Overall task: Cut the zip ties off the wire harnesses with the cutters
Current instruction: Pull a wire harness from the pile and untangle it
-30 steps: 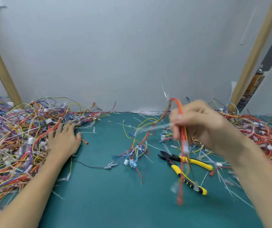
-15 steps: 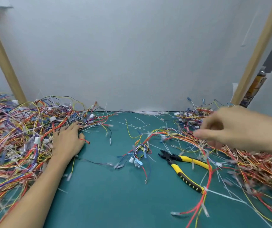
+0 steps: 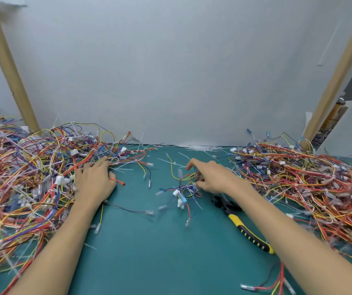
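Head view: left hand (image 3: pixel 94 182) open, flat on the table (image 3: pixel 149 252) at the edge of the left wire pile (image 3: pixel 21 177). Right hand (image 3: pixel 212 177) mid-frame, fingers half-curled, touching the small harness (image 3: pixel 183 191); whether it actually grips it can't be told, blurred. Cutters (image 3: pixel 246 229) lie on the table at lower right, partly hidden under the right forearm. Right wire pile (image 3: pixel 309 184) just beyond. Half a second ago the right hand was over the right pile; left hand unchanged.

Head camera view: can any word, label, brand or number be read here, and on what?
No text can be read.
Cutters: the handle shows only stripes, no legible brand.
White connectors among the wire harnesses: too small and blurred.
Brown object behind the right wooden post: too blurred.
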Demonstrator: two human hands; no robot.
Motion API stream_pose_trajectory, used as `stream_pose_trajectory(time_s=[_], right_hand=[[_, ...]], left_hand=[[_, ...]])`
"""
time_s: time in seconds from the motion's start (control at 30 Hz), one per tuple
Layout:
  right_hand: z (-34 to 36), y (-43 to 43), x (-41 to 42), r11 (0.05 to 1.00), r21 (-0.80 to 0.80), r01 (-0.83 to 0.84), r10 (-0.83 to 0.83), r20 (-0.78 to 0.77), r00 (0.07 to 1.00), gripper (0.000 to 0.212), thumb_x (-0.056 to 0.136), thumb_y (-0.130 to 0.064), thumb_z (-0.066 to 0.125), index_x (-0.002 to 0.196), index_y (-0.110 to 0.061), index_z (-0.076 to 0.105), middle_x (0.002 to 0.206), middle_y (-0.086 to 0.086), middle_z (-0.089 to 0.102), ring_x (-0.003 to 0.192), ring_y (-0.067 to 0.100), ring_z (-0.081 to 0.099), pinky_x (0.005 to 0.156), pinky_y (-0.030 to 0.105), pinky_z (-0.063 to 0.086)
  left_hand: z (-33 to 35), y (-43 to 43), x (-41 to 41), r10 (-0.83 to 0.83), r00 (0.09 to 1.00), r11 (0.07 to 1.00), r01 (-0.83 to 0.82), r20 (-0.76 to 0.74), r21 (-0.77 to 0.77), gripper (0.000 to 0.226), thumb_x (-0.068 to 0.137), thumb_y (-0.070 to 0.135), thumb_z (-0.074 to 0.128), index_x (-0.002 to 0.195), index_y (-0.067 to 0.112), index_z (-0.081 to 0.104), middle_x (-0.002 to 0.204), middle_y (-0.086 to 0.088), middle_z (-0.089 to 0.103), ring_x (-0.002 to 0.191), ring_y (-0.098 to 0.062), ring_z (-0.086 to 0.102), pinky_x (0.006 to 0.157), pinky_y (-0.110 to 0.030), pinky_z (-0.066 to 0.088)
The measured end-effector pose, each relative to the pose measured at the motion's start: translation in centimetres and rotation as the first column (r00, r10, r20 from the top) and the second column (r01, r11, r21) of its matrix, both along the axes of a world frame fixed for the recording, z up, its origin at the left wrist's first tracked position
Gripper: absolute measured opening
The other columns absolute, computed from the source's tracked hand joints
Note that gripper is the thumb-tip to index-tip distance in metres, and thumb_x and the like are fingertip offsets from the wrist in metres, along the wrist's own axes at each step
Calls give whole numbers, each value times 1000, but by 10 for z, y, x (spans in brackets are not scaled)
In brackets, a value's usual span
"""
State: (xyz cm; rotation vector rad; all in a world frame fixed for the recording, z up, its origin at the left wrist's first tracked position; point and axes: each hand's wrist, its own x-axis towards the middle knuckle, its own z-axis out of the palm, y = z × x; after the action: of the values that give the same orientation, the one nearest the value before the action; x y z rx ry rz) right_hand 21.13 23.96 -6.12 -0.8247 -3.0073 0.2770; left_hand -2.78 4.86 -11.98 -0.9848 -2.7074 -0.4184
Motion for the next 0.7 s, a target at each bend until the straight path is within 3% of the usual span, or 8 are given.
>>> stream_pose_trajectory(time_s=[0.17,0.3,0.43,0.5,0.57,0.67,0.7], right_hand=[[9,2,-6,999,42,-15,16,-19,1000,23,84,-33,75,104,-32,65,86,-14,63,90,12,54,74,30,42],[33,0,-9,992,-124,0,-41,-324,945,15,79,-25,80,87,-28,69,78,-6,63,72,14,57,70,29,44],[64,-4,-20,956,-291,39,-219,-617,756,13,79,-17,81,84,-21,70,64,-4,63,51,1,54,55,19,45],[82,-6,-23,893,-451,3,-342,-673,655,11,82,-10,76,83,-16,68,70,6,65,57,10,60,60,25,51],[97,-7,-24,763,-637,-114,-481,-676,558,15,88,-2,67,82,-15,62,76,13,64,53,21,63,54,31,55],[104,-9,-20,578,-773,-262,-628,-626,463,17,93,5,58,87,-11,56,72,12,62,47,20,63,46,27,53],[100,-10,-19,512,-804,-301,-670,-594,445,17,93,5,56,88,-10,55,72,11,62,48,20,64,46,27,53]], left_hand=[[0,0,0,3,1000,1000,-3,-6,9,44,92,24,49,135,19,55,152,3,40,134,-31,40,107,-42,28],[4,-1,0,-27,999,998,24,46,64,46,87,23,55,133,22,57,148,3,46,132,-31,43,106,-41,28],[12,-5,1,-56,991,991,40,119,131,47,82,24,63,129,26,58,125,-8,65,120,-33,53,100,-41,31],[19,-5,3,-81,984,993,66,161,97,54,83,27,63,136,29,51,128,-7,63,122,-30,52,101,-41,30],[30,-6,3,-129,956,991,134,263,2,71,84,33,67,147,31,34,144,-7,50,133,-29,43,108,-42,30],[62,-9,8,-180,846,939,300,502,-168,113,78,42,77,155,27,-5,162,-11,13,149,-34,7,118,-52,17],[74,-10,14,-169,843,913,329,510,-241,122,76,44,79,154,25,-13,163,-11,3,149,-34,-2,119,-52,13]])
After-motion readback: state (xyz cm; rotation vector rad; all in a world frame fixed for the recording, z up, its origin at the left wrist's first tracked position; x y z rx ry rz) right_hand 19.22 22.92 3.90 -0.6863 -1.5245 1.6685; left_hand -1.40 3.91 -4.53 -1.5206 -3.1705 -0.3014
